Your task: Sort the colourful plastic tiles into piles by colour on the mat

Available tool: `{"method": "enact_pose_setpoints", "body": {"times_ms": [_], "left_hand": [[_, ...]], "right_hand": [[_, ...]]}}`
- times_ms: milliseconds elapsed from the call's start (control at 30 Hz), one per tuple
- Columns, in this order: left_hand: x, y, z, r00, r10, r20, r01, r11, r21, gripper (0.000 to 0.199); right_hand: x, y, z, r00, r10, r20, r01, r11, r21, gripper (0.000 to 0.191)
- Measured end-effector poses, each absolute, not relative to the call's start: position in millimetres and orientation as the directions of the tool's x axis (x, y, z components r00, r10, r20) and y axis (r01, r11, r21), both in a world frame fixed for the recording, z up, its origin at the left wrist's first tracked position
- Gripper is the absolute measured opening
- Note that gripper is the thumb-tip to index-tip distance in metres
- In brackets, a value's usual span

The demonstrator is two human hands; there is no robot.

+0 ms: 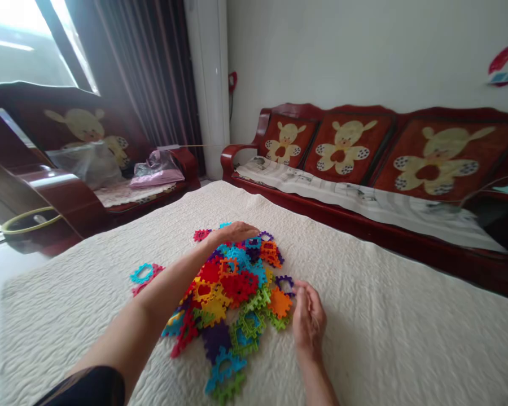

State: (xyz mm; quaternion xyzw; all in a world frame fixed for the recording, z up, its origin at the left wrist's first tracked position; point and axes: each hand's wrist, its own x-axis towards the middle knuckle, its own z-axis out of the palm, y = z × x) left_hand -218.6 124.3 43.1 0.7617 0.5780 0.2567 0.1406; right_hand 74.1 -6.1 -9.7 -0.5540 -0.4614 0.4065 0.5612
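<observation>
A pile of flat, notched plastic pieces in red, blue, yellow, green, orange and purple lies on a cream quilted cover. My left hand reaches over the far side of the pile, palm down with fingers stretched out to the right. Beyond its wrist, a few pieces are hidden. At the pile's right edge, my right hand rests on its side, fingers extended and slightly curved, beside a purple frame piece and an orange piece. A light blue frame piece lies at the left, by my left forearm.
A long wooden sofa with bear cushions stands behind the covered surface. On the left, a wooden armchair holds plastic bags, with a bin beside it. A dark curtain hangs behind.
</observation>
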Motion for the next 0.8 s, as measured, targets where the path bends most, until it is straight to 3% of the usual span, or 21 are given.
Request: {"method": "enact_pose_setpoints", "body": {"times_ms": [133, 267, 400, 567, 800], "left_hand": [[-264, 102, 58, -0.018, 0.971, 0.237, 0.794, -0.130, 0.594, 0.061], [-289, 83, 46, -0.106, 0.977, 0.187, 0.775, -0.037, 0.631, 0.061], [-275, 84, 28, -0.069, 0.990, 0.124, 0.742, -0.032, 0.669, 0.061], [-238, 93, 22, 0.032, 0.997, 0.073, 0.705, -0.075, 0.705, 0.065], [-189, 76, 18, 0.128, 0.979, 0.161, 0.671, -0.205, 0.713, 0.062]], "right_hand": [[73, -6, -13, 0.258, 0.963, 0.082, 0.042, 0.073, -0.996, 0.055], [72, -3, -18, 0.272, 0.947, 0.170, 0.095, 0.149, -0.984, 0.053], [71, 1, -21, 0.263, 0.917, 0.300, 0.204, 0.251, -0.946, 0.056], [68, 6, -21, 0.104, 0.906, 0.411, 0.380, 0.345, -0.858, 0.066], [81, 7, -23, -0.189, 0.859, 0.476, 0.525, 0.498, -0.690, 0.049]]}}
